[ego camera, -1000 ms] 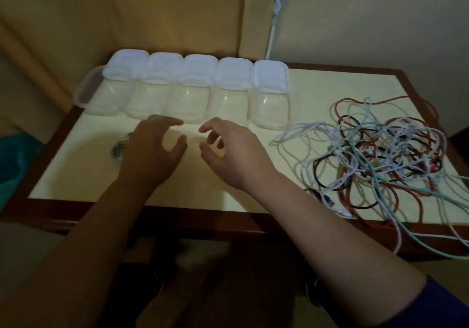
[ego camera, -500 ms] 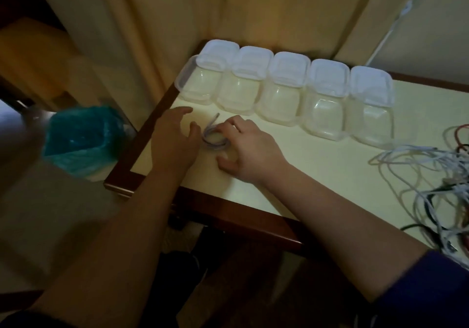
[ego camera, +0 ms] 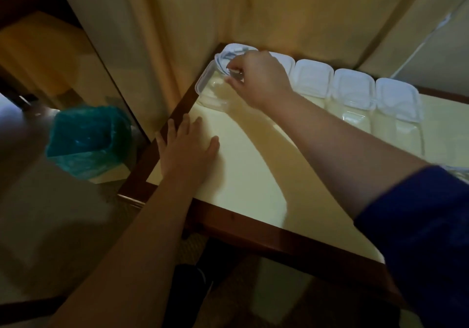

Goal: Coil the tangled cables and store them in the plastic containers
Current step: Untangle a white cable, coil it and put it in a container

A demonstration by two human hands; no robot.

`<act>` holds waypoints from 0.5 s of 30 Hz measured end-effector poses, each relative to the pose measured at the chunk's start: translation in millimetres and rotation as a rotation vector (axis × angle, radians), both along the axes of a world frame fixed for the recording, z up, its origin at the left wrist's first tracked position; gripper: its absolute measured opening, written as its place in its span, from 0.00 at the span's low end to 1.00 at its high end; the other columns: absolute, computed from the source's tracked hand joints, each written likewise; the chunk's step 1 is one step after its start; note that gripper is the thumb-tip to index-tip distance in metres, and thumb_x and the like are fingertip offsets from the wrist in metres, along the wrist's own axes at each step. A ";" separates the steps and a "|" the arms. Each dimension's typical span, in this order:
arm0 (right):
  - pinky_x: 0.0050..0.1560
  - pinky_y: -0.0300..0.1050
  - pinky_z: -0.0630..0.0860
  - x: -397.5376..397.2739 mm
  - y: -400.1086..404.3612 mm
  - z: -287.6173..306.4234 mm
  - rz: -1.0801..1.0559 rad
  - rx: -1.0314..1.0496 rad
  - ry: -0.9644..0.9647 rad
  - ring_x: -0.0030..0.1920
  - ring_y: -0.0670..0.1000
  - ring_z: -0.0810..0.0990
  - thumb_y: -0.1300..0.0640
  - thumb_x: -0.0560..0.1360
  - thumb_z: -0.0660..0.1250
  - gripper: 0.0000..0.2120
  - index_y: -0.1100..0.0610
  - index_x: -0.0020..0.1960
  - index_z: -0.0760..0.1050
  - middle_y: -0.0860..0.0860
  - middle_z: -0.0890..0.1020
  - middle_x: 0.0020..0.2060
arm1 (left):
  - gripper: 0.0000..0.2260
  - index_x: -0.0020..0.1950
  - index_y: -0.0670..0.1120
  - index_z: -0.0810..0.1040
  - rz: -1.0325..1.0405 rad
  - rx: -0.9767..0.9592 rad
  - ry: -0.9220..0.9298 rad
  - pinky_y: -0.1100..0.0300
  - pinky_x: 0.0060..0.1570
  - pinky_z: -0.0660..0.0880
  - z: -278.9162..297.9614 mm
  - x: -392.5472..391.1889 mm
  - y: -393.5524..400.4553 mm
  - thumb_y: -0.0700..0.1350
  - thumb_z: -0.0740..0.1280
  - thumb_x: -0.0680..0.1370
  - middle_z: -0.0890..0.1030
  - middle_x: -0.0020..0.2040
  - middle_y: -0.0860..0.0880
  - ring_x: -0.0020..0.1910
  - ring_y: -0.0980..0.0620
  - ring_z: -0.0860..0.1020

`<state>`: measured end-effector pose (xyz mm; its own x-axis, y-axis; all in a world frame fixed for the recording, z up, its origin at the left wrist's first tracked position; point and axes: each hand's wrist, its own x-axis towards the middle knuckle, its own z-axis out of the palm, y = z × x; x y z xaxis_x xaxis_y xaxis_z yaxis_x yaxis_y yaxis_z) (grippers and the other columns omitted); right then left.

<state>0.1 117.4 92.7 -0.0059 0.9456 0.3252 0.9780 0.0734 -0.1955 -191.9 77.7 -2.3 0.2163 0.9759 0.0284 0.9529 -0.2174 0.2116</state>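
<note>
Right hand [ego camera: 258,81] at leftmost container [ego camera: 209,91], far left table corner; fingers curled, pinching at container rim; coiled cable itself hard to make out behind fingers and blurred lid [ego camera: 236,51]
Left hand [ego camera: 186,147] flat on table [ego camera: 253,175], fingers spread wide, holding nothing
Three more lidded containers [ego camera: 352,94] in row to right; second one hidden by right hand
Cable tangle cut off at right edge
Teal bin [ego camera: 86,140] on floor, left

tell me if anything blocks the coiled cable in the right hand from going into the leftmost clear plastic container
Nothing visible does. The right hand pinches the small coiled grey-white cable right at the mouth of the leftmost clear plastic container, which lies open with no lid over it. The left hand rests flat on the cream table top, well clear.
</note>
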 end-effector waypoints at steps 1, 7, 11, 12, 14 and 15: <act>0.37 0.44 0.63 1.8 17.0 -3.5 -0.039 -0.033 -0.018 0.40 0.53 0.72 0.48 0.80 0.68 0.18 0.52 0.34 0.69 0.46 0.71 0.32 | 0.31 0.83 0.53 0.54 0.003 -0.007 -0.006 0.37 0.79 0.44 -0.1 0.2 0.6 0.65 0.50 0.83 0.53 0.84 0.49 0.83 0.41 0.49; 0.38 0.44 0.67 -7.3 68.1 -16.9 -0.050 -0.210 -0.214 0.43 0.53 0.76 0.49 0.79 0.63 0.09 0.52 0.46 0.79 0.47 0.73 0.36 | 0.31 0.83 0.54 0.55 0.014 -0.016 -0.038 0.36 0.79 0.44 -2.6 2.1 4.3 0.65 0.53 0.82 0.54 0.84 0.49 0.83 0.42 0.49; 0.32 0.41 0.62 -8.7 73.6 -25.8 -0.049 -0.258 -0.236 0.39 0.52 0.75 0.49 0.79 0.66 0.17 0.52 0.34 0.67 0.48 0.70 0.31 | 0.31 0.82 0.54 0.56 0.015 -0.001 -0.032 0.35 0.79 0.45 -1.5 2.9 3.4 0.65 0.53 0.82 0.55 0.84 0.49 0.83 0.41 0.50; 0.31 0.42 0.61 -10.2 68.2 -23.7 -0.049 -0.282 -0.186 0.36 0.51 0.73 0.49 0.80 0.66 0.18 0.53 0.34 0.67 0.49 0.70 0.30 | 0.31 0.83 0.54 0.56 0.016 -0.009 -0.032 0.35 0.79 0.45 -0.9 3.8 3.1 0.65 0.53 0.82 0.55 0.84 0.48 0.83 0.41 0.50; 0.32 0.45 0.64 -12.0 58.3 -16.5 -0.052 -0.295 -0.066 0.31 0.49 0.68 0.48 0.80 0.65 0.18 0.54 0.34 0.68 0.50 0.70 0.30 | 0.31 0.82 0.53 0.57 0.027 -0.039 -0.040 0.34 0.78 0.44 2.6 5.9 3.9 0.64 0.55 0.82 0.55 0.84 0.48 0.83 0.40 0.50; 0.35 0.48 0.67 -10.1 48.7 -10.2 -0.046 -0.279 -0.010 0.31 0.49 0.70 0.47 0.80 0.66 0.18 0.55 0.34 0.71 0.50 0.73 0.30 | 0.30 0.82 0.53 0.59 0.032 -0.049 -0.053 0.34 0.78 0.45 4.6 8.1 3.5 0.63 0.56 0.82 0.57 0.83 0.47 0.82 0.40 0.51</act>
